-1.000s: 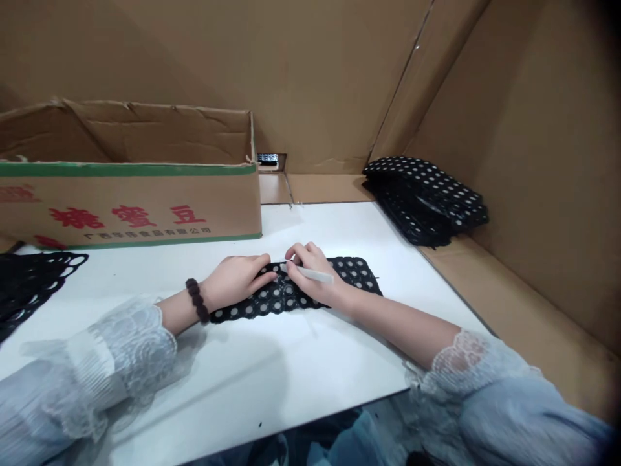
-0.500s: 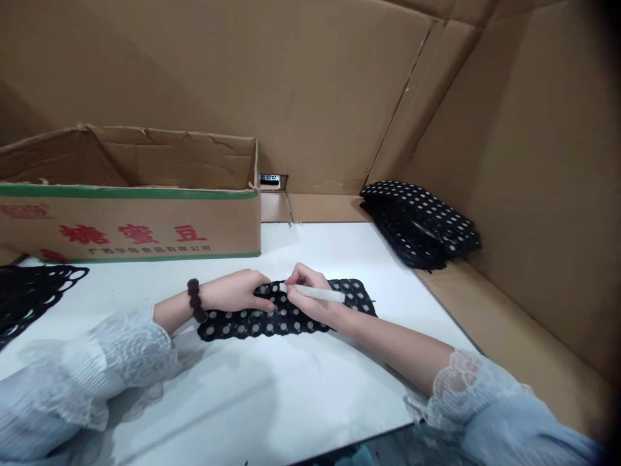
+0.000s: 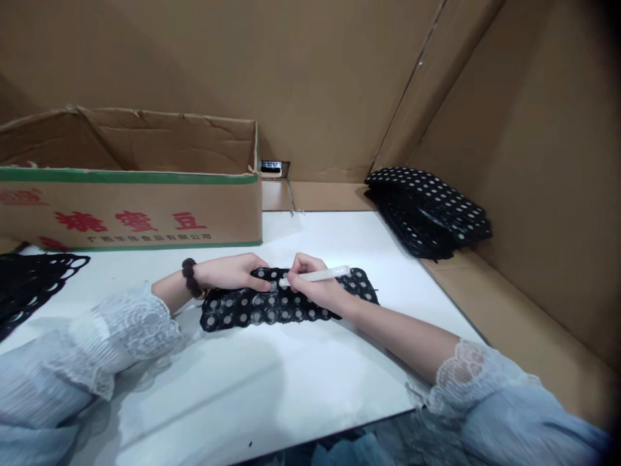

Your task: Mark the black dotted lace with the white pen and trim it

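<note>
A black sheet with rows of pale round dots (image 3: pixel 259 314) lies on the white tabletop in front of me. My left hand (image 3: pixel 233 272) pins its upper left part, thumb pressed on top and fingers round the far edge. Dark round beads circle that wrist. In my right hand (image 3: pixel 313 285) is a slim white pen-like tool (image 3: pixel 327 274), gripped as one holds a pen. Its tip touches or nearly touches the dots just right of my left thumb. Part of the sheet is hidden beneath both hands.
An open cardboard box (image 3: pixel 145 207) with red lettering stands at the back left. Black openwork pieces (image 3: pixel 39 285) lie at the left edge. A stack of black dotted sheets (image 3: pixel 431 210) leans at the back right. Cardboard walls (image 3: pixel 301 77) enclose the white table (image 3: pixel 208 401).
The view has tilted down a little. The white tool has swung to point up and to the right, and its tip sits slightly left of before. My left hand keeps its hold.
</note>
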Motion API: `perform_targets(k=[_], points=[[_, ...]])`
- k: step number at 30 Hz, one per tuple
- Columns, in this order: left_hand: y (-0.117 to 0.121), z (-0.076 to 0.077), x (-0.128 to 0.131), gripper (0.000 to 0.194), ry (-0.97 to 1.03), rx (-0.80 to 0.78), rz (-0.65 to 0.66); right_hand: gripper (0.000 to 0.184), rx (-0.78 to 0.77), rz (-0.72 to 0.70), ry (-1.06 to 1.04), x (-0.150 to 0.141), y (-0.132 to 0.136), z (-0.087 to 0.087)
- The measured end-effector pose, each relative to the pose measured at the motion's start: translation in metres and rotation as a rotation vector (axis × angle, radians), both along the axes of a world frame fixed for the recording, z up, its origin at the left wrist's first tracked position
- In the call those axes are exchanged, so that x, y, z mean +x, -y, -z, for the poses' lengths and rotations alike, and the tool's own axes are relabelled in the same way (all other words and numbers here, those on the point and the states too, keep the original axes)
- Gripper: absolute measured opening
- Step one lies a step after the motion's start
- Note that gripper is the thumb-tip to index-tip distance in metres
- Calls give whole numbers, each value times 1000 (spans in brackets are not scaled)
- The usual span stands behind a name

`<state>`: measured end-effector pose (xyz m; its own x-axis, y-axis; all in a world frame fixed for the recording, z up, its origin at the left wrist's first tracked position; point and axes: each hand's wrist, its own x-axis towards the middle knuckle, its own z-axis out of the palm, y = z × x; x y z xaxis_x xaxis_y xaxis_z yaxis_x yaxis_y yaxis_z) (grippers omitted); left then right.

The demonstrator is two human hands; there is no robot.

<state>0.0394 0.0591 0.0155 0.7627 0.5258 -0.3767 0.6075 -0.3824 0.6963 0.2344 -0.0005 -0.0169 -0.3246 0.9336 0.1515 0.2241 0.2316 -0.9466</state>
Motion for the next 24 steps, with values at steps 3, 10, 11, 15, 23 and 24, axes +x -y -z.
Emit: perform_targets(k=[3, 10, 11, 15, 23, 24], points=[[-2, -1, 0, 31, 15, -48, -2, 5, 15, -17, 42, 0, -2, 3], [1, 1, -2, 28, 72, -74, -30, 5, 56, 10, 168, -1, -3, 7], [3, 2, -2, 28, 80, -63, -38, 6, 55, -1, 183, -1, -3, 6], [14, 9, 0, 25, 153, -52, -137, 9, 102, -39, 271, -1, 0, 3], [21, 2, 2, 28, 158, -14, -57, 3, 279, -1, 471, -12, 9, -2], [20, 0, 1, 29, 103, 71, -20, 4, 245, 15, 426, -12, 10, -2]])
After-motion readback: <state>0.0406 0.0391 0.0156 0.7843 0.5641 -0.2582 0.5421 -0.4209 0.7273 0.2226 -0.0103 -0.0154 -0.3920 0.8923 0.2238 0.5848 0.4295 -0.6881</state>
